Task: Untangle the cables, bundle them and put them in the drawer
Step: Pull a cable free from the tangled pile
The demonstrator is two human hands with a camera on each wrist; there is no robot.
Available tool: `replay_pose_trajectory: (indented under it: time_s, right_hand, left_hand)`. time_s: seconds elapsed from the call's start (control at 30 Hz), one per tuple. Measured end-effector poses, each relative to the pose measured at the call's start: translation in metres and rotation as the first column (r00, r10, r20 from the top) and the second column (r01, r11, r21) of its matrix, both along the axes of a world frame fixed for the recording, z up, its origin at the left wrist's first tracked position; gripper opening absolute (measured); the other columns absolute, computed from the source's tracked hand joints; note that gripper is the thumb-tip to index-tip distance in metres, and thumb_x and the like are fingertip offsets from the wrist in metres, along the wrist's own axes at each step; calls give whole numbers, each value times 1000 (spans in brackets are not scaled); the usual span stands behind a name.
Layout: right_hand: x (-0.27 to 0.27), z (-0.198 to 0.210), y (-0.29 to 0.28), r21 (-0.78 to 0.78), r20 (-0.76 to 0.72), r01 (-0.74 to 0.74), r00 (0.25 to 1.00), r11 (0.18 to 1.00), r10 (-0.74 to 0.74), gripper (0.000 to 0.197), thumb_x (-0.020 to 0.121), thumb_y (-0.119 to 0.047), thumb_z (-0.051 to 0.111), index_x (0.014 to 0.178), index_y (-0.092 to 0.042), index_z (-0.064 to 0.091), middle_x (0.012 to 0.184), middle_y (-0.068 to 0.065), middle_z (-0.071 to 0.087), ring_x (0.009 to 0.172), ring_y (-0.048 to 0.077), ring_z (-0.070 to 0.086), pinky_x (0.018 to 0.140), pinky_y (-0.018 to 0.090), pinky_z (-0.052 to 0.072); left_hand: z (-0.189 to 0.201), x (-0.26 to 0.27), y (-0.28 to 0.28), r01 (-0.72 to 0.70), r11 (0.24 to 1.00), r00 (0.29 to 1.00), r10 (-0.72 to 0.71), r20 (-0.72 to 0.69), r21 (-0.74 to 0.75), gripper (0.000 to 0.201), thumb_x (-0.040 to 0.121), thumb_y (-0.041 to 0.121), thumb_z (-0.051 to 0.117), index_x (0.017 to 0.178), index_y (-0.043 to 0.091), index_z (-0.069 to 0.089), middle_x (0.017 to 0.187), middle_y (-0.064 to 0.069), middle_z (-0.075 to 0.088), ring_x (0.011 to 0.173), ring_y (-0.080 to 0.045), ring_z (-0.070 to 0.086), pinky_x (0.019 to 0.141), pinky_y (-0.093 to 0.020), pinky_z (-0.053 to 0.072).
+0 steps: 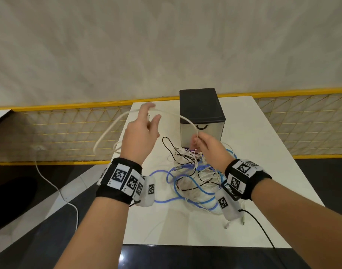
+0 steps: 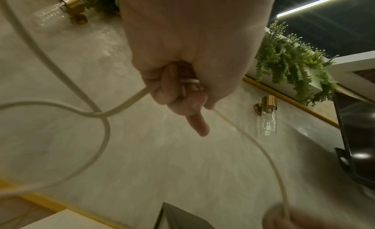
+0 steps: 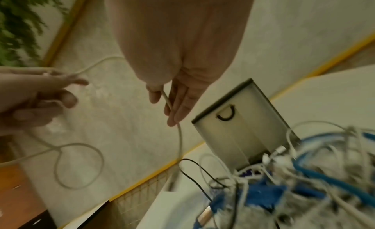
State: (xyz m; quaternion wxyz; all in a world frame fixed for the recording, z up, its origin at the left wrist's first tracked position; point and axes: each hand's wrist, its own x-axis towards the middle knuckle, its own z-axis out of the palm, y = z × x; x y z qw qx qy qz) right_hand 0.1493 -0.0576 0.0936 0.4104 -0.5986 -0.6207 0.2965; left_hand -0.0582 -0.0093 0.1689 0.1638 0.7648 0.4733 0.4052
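A thick white cable (image 1: 174,113) arcs in the air between my two hands above the table. My left hand (image 1: 149,115) is raised at the table's left edge, fingers curled round the cable's (image 2: 129,99) plug end, and slack loops hang off to its left. My right hand (image 1: 197,139) pinches the same cable (image 3: 179,136) between thumb and fingers, just in front of the drawer box (image 1: 201,113). The box has a black top and a white front with a black handle, and its drawer is closed. A tangle (image 1: 193,175) of blue, white and black cables lies under my right wrist.
The white table (image 1: 263,152) is narrow, with a drop to the floor on both sides. A yellow mesh fence (image 1: 69,129) runs behind it. A thin white lead (image 1: 50,183) trails down to the floor at the left. Two loose plug ends (image 1: 234,224) lie near the front right.
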Motion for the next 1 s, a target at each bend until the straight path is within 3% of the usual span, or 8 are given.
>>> replay_pose_trajectory:
  time_s: [0.1, 0.27, 0.5, 0.6, 0.7, 0.8, 0.93, 1.0]
  right_hand:
    - [-9, 25, 1, 128, 56, -76, 996, 989, 69, 18, 102, -15, 39, 95, -15, 56, 90, 2, 59, 83, 14, 63, 72, 10, 48]
    - [-20, 46, -8, 192, 278, -142, 957, 971, 85, 17, 100, -17, 42, 97, -11, 58, 86, -1, 53, 78, 18, 57, 71, 23, 46]
    - [-22, 39, -60, -116, 193, -305, 926, 945, 323, 15, 98, -11, 46, 111, -14, 53, 84, 5, 65, 68, 15, 69, 65, 24, 55]
    - [-25, 17, -87, -389, 94, -521, 798, 760, 595, 11, 95, -8, 51, 105, -9, 55, 87, 12, 69, 72, 21, 71, 67, 31, 57]
    - [-31, -14, -117, -640, 21, -597, 615, 483, 788, 11, 91, -18, 57, 97, -11, 64, 86, 10, 71, 74, 21, 70, 70, 32, 55]
    - [-37, -24, -136, -772, 132, -506, 465, 385, 875, 40, 91, -49, 52, 90, -14, 71, 69, -2, 69, 64, 16, 65, 72, 33, 54]
    - [-36, 0, -127, -564, 531, -373, 519, 736, 670, 56, 89, -66, 40, 78, -17, 63, 67, -5, 63, 63, 14, 60, 67, 30, 48]
    - [-39, 17, -120, -343, 487, -391, 704, 854, 517, 45, 84, -66, 52, 101, -24, 57, 91, -9, 63, 82, 10, 60, 77, 28, 48]
  left_hand:
    - [-2, 10, -13, 166, 986, 969, -163, -186, -2, 68, 100, 41, 49, 148, 59, 4, 64, -2, 68, 67, -20, 66, 79, -36, 55]
    - [1, 25, -17, 155, 988, 950, -153, -274, -14, 29, 98, 48, 50, 113, 23, 52, 67, -4, 66, 67, -27, 65, 69, -46, 55]
    - [5, -8, -39, 200, 974, 905, -226, -362, -108, 20, 95, 45, 59, 104, 27, 63, 62, 4, 67, 65, -12, 62, 68, -34, 52]
    - [8, -20, -51, 174, 976, 953, -200, -227, -130, 11, 99, 33, 56, 104, 26, 64, 62, 5, 65, 53, -1, 55, 53, -12, 38]
    - [19, -25, -65, 155, 977, 980, -171, -98, -149, 15, 102, 26, 50, 99, 21, 64, 64, 2, 66, 47, -4, 48, 50, -12, 34]
    - [27, -24, -84, 202, 950, 977, -212, -17, -237, 20, 104, 26, 44, 97, 19, 62, 63, 4, 65, 42, -7, 43, 50, -17, 36]
    - [29, -23, -112, 327, 863, 945, -294, 145, -385, 27, 107, 25, 38, 91, 16, 58, 59, 3, 60, 43, -13, 46, 46, -17, 37]
    - [28, -18, -123, 378, 831, 923, -306, 232, -408, 28, 108, 25, 37, 88, 16, 54, 58, 1, 58, 42, -13, 45, 44, -17, 35]
